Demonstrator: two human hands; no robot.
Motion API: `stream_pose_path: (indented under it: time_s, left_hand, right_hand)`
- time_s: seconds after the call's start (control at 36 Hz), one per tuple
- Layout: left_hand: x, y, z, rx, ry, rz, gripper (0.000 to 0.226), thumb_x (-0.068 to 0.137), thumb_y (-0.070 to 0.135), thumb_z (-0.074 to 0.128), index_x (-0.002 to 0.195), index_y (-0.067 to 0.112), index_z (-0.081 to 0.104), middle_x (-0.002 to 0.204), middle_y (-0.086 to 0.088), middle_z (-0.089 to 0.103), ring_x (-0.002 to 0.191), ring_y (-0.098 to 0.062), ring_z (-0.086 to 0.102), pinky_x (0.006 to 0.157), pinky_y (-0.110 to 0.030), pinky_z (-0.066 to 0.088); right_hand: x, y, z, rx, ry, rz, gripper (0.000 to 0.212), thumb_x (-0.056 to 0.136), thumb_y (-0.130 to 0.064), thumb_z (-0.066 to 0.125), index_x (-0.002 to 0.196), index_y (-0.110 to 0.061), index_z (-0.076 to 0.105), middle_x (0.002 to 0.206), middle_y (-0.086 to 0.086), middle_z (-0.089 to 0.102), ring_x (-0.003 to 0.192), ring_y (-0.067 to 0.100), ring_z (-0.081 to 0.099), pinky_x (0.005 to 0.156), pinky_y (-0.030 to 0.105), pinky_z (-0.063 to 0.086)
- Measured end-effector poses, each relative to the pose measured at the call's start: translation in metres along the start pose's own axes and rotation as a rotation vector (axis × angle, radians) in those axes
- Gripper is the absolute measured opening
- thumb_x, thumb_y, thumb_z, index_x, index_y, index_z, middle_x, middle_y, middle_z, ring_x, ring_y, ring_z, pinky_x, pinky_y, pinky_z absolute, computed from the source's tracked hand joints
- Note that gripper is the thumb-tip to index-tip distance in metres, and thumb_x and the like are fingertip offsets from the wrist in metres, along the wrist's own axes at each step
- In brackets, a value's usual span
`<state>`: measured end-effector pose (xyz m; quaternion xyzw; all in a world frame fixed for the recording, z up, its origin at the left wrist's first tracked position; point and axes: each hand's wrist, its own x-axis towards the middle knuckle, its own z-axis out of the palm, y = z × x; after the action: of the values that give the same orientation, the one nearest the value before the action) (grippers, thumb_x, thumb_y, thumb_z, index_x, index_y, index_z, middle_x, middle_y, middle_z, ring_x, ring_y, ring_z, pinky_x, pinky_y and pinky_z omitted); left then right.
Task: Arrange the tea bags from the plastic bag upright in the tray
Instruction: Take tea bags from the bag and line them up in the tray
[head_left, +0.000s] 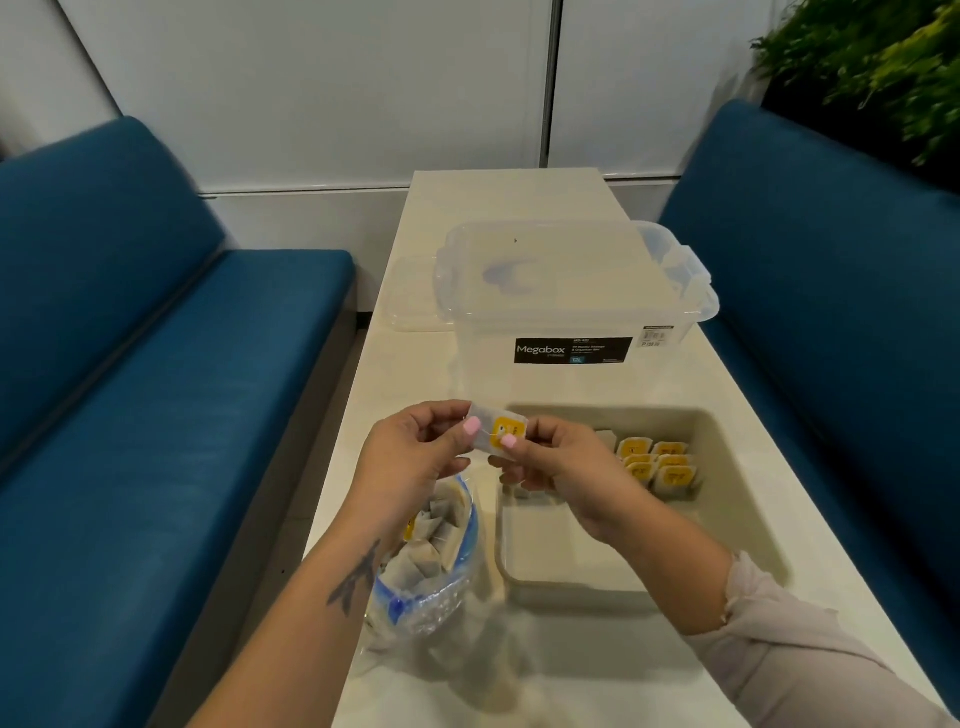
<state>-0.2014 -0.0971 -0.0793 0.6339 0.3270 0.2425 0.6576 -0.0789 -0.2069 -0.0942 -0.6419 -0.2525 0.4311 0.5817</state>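
A tea bag (492, 429) with a yellow tag is held up between both hands above the table. My left hand (415, 447) pinches its left end and my right hand (556, 462) pinches its right end. Below my left wrist lies the clear plastic bag (431, 545) with a blue zip edge, holding several tea bags. The beige tray (737, 499) sits to the right. Several tea bags (657, 462) with yellow tags stand upright at its far right side.
A clear lidded storage box (566, 291) labelled Megabox stands behind the tray on the pale narrow table (519, 197). Blue benches (156, 389) flank both sides. A green plant (883, 62) is at the top right.
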Motion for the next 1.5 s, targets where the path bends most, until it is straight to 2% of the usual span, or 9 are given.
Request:
stream_pose_path:
  time_s: [0.25, 0.42, 0.67, 0.83, 0.92, 1.06, 1.17, 1.31, 1.5]
  left_hand:
    - [0.008, 0.001, 0.030, 0.122, -0.087, 0.032, 0.016, 0.085, 0.017, 0.068, 0.100, 0.022, 0.066, 0.096, -0.010, 0.069, 0.084, -0.018, 0.067, 0.061, -0.018, 0.054]
    - [0.016, 0.005, 0.053, 0.199, -0.102, 0.059, 0.012, 0.085, 0.015, 0.068, 0.097, 0.016, 0.068, 0.089, -0.003, 0.068, 0.079, -0.028, 0.069, 0.074, -0.037, 0.059]
    - [0.012, 0.000, 0.081, 0.114, -0.088, 0.062, 0.009, 0.083, 0.007, 0.069, 0.090, 0.010, 0.066, 0.085, -0.004, 0.065, 0.074, -0.017, 0.068, 0.063, -0.023, 0.057]
    - [0.008, -0.016, 0.090, 0.144, -0.053, 0.045, 0.010, 0.081, 0.007, 0.072, 0.087, 0.012, 0.067, 0.082, 0.001, 0.066, 0.069, -0.017, 0.065, 0.068, -0.037, 0.057]
    - [0.007, -0.026, 0.088, 0.227, -0.033, 0.071, 0.017, 0.079, 0.007, 0.073, 0.091, 0.018, 0.068, 0.085, 0.008, 0.068, 0.070, -0.013, 0.063, 0.069, -0.035, 0.056]
    - [0.004, -0.037, 0.081, 0.273, 0.027, 0.120, 0.029, 0.080, -0.001, 0.069, 0.095, 0.023, 0.062, 0.093, 0.009, 0.067, 0.069, 0.004, 0.064, 0.063, -0.009, 0.049]
    - [0.000, -0.045, 0.077, 0.303, 0.050, 0.128, 0.035, 0.081, 0.000, 0.067, 0.093, 0.033, 0.060, 0.096, 0.011, 0.068, 0.078, 0.000, 0.067, 0.070, -0.014, 0.052]
    - [-0.004, -0.051, 0.077, 0.352, 0.074, 0.166, 0.030, 0.084, 0.003, 0.066, 0.100, 0.029, 0.061, 0.094, 0.017, 0.066, 0.080, 0.010, 0.061, 0.070, -0.004, 0.047]
    - [-0.004, -0.054, 0.077, 0.352, 0.084, 0.181, 0.033, 0.082, 0.000, 0.066, 0.097, 0.029, 0.061, 0.092, 0.017, 0.066, 0.080, 0.010, 0.061, 0.071, -0.004, 0.046]
  right_hand:
    - [-0.008, 0.000, -0.033, 0.115, 0.082, 0.011, 0.004, 0.088, -0.010, 0.064, 0.085, -0.013, 0.065, 0.064, -0.002, 0.064, 0.052, 0.008, 0.057, 0.053, 0.018, 0.048]
    - [-0.010, -0.008, -0.060, 0.063, 0.130, -0.006, 0.010, 0.082, -0.008, 0.070, 0.086, -0.016, 0.064, 0.063, -0.005, 0.067, 0.052, 0.007, 0.060, 0.059, 0.021, 0.045]
    - [-0.013, -0.024, -0.092, -0.151, 0.204, -0.076, 0.012, 0.077, -0.006, 0.075, 0.083, -0.015, 0.069, 0.062, -0.005, 0.066, 0.049, 0.004, 0.054, 0.048, 0.014, 0.042]
    - [-0.009, -0.019, -0.105, -0.278, 0.189, -0.095, 0.013, 0.075, -0.005, 0.076, 0.080, -0.017, 0.072, 0.075, 0.006, 0.070, 0.067, 0.013, 0.061, 0.067, 0.027, 0.051]
    - [-0.005, -0.016, -0.112, -0.449, 0.214, -0.090, 0.020, 0.073, -0.007, 0.078, 0.073, -0.026, 0.073, 0.074, 0.001, 0.071, 0.074, 0.015, 0.066, 0.079, 0.034, 0.055]
    - [0.000, -0.013, -0.121, -0.799, 0.227, -0.078, 0.020, 0.075, -0.015, 0.075, 0.070, -0.033, 0.070, 0.074, -0.005, 0.070, 0.075, 0.012, 0.065, 0.071, 0.027, 0.050]
    - [0.005, -0.009, -0.120, -1.086, 0.221, -0.053, 0.018, 0.077, -0.016, 0.067, 0.078, -0.033, 0.072, 0.072, -0.013, 0.065, 0.078, 0.011, 0.062, 0.069, 0.025, 0.047]
    - [0.013, 0.002, -0.114, -1.350, 0.205, -0.087, 0.024, 0.082, -0.018, 0.056, 0.085, -0.036, 0.071, 0.087, -0.010, 0.070, 0.085, 0.013, 0.062, 0.067, 0.022, 0.043]
    - [0.025, 0.018, -0.106, -1.617, 0.124, -0.165, 0.027, 0.087, -0.017, 0.053, 0.099, -0.035, 0.069, 0.099, -0.005, 0.069, 0.096, 0.018, 0.059, 0.084, 0.029, 0.036]
